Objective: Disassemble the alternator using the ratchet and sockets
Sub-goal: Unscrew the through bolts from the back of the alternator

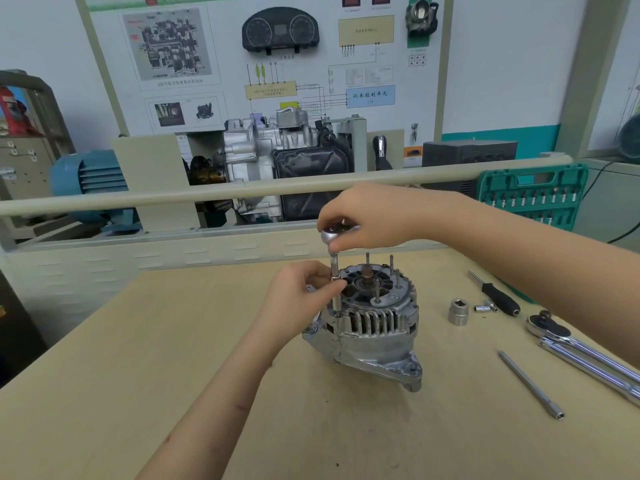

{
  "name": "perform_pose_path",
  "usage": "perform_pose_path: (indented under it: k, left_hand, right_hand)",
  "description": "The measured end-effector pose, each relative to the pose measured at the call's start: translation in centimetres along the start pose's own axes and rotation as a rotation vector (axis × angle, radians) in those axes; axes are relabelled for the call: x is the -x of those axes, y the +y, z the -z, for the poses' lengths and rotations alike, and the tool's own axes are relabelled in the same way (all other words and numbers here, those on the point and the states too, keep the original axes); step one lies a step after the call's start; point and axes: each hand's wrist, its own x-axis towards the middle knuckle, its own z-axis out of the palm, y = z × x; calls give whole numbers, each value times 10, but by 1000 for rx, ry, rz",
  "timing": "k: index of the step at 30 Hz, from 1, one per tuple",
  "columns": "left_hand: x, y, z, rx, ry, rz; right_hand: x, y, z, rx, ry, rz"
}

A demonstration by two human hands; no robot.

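Note:
A silver alternator stands on the wooden table, its open end up with several studs sticking out. A small ratchet sits on a vertical extension and socket that drops to a bolt at the alternator's left rim. My right hand grips the ratchet head from above. My left hand pinches the extension shaft partway down and hides part of it.
To the right on the table lie a large socket, small sockets, a black-handled screwdriver, two large chrome ratchets and a long extension bar. A green tool case stands at the back right. A rail runs behind the table.

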Motion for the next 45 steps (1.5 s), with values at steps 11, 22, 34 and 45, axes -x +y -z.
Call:
perform_pose_path:
  k: [11,22,34,45]
  left_hand:
    - [-1,2,-6,167,-50,38]
    - [3,-6,-17,160,123,-4]
    - [2,-9,-9,133,53,-86]
    - [-1,-18,-14,197,90,-123]
  right_hand:
    - [1,-6,-4,11,32,-52]
    - [-4,-15,-12,104,153,-88]
    - [-5,-46,-81,-181,947,-107]
    - [7,-50,-101,-436,1312,-112]
